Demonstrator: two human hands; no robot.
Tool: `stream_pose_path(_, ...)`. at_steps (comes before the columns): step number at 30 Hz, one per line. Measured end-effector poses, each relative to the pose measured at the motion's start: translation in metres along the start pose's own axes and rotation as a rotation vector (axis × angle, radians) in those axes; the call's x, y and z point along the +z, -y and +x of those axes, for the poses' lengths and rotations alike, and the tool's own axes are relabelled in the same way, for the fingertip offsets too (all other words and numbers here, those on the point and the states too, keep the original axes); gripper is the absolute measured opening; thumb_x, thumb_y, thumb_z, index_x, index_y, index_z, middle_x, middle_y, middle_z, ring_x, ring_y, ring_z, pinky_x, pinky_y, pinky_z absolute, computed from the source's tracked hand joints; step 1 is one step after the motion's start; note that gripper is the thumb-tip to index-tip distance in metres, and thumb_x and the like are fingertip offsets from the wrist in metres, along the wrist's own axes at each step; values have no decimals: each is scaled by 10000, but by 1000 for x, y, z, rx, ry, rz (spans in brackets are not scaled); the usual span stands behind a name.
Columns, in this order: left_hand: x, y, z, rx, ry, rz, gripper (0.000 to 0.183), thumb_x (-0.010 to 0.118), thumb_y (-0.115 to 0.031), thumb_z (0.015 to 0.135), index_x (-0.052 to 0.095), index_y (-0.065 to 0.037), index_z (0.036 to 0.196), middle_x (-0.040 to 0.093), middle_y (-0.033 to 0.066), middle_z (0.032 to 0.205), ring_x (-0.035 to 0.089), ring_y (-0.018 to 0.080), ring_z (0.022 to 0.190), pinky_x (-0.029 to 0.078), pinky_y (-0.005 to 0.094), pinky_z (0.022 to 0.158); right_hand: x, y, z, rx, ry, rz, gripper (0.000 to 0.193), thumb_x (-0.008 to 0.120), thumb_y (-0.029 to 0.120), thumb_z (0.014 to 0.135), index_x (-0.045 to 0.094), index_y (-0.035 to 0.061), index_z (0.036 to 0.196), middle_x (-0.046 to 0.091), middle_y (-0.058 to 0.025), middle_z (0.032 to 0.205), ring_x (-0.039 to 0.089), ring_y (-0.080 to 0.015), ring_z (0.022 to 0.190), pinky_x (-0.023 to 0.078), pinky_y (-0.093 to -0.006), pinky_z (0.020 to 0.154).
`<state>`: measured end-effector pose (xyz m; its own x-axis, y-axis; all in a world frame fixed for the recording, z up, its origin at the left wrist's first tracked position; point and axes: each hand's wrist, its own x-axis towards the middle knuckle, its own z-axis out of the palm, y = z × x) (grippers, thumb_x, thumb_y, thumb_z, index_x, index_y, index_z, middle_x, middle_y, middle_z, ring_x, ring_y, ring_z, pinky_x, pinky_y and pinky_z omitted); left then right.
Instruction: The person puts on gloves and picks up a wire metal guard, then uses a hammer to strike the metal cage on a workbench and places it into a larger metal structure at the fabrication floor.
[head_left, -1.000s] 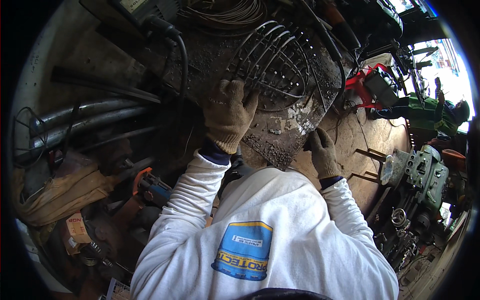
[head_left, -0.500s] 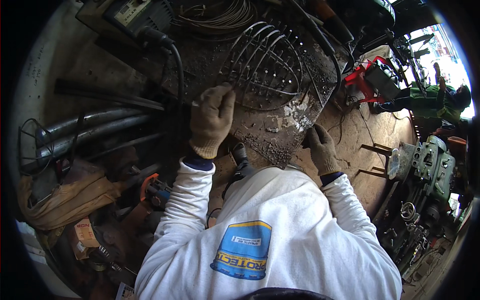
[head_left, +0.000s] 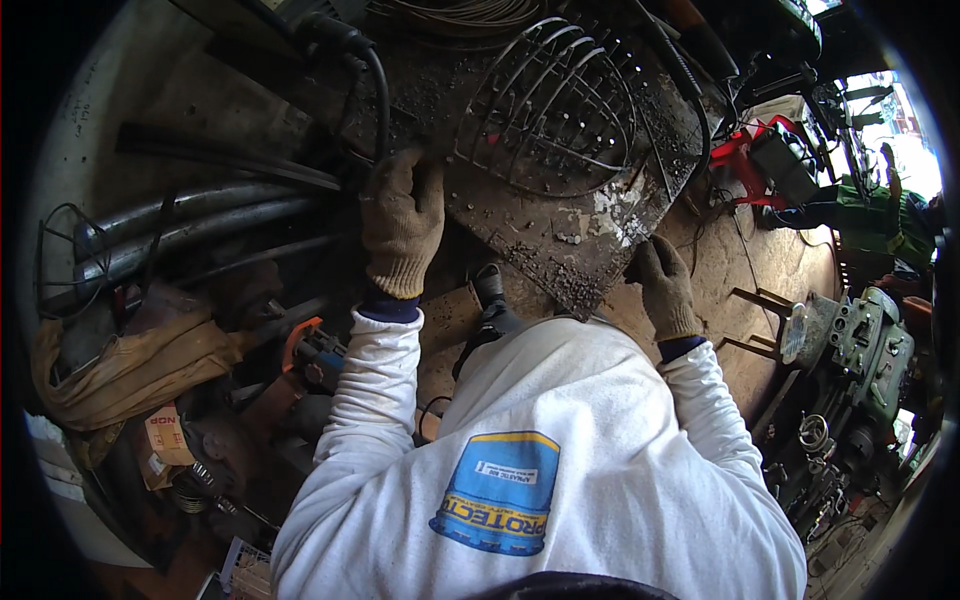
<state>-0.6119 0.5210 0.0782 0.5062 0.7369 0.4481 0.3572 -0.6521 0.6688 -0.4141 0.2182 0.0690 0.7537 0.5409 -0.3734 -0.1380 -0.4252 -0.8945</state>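
Pipes (head_left: 180, 235) lie stacked at the far left, with a tan cloth bundle (head_left: 120, 375) below them and an orange-and-blue power tool (head_left: 310, 360) just beside the person's left sleeve. Left hand (head_left: 400, 225), in a knit work glove, rests at the left edge of the steel plate (head_left: 560, 225), fingers curled over that edge near a thick black cable (head_left: 375, 90); whether it clamps the edge or only steadies it cannot be told. Wire cage (head_left: 545, 110), a dome of curved rods, sits on the upper part of the plate, apart from both hands. Loose slag and grit cover the plate surface. Right hand (head_left: 665, 285), also gloved, grips the plate's lower right edge, thumb side toward the corner. A green machine (head_left: 850, 345) stands at the far right; another person in green (head_left: 880, 215) works well apart. Judged from this posture, the plate is being held at two opposite edges: keep both grips even, keep fingers off the rods, keep the plate level so grit does not slide, and keep the cable out from under the left edge.
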Motion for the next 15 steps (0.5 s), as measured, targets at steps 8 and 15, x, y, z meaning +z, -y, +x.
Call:
stream_pose_path(8,1,-3,8,52,100,80,298,764,-271,878,683,-39,1046,706,159,961,687,369,874,546,455,776,-1,0,-1,-20,13,-3,322,554,259,1046,656,-25,1157,659,-38,829,580,-109,734,463,-267,682)
stream_pose_path(15,0,-18,27,77,249,103,455,828,-335,813,676,-23,1107,711,189,1000,679,389,916,541,460,811,-1,0,0,-6,10,-11,317,550,252,1044,654,-27,1153,662,-40,834,587,-113,739,468,-270,687)
